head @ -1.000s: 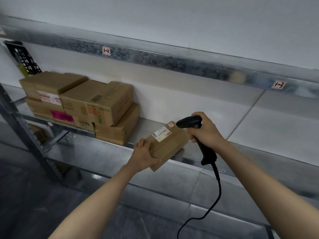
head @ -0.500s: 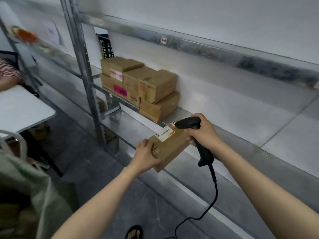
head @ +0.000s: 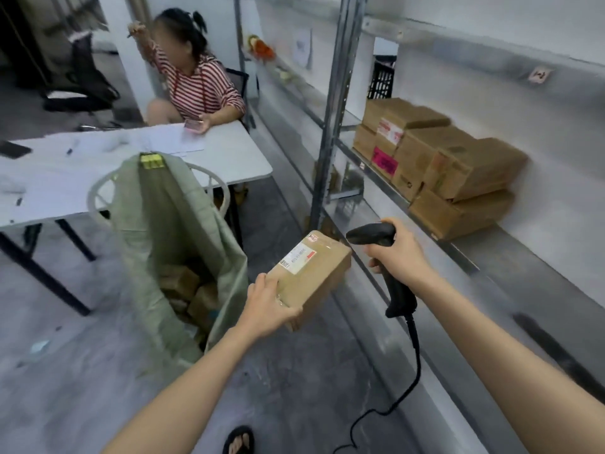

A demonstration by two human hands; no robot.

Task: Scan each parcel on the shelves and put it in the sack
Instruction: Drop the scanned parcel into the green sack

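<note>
Cardboard parcel (head: 314, 276) held in mid-air, label up, just right of the green sack (head: 170, 217). Looks like the drop step. My left hand (head: 266, 306) grips its near end, arm outstretched; right hand (head: 397, 253) is wrapped round the barcode scanner (head: 371, 231) handle beside it. Next: swing left over the sack mouth, release. More parcels (head: 458, 172) stacked on the shelf (head: 517, 263).
</note>
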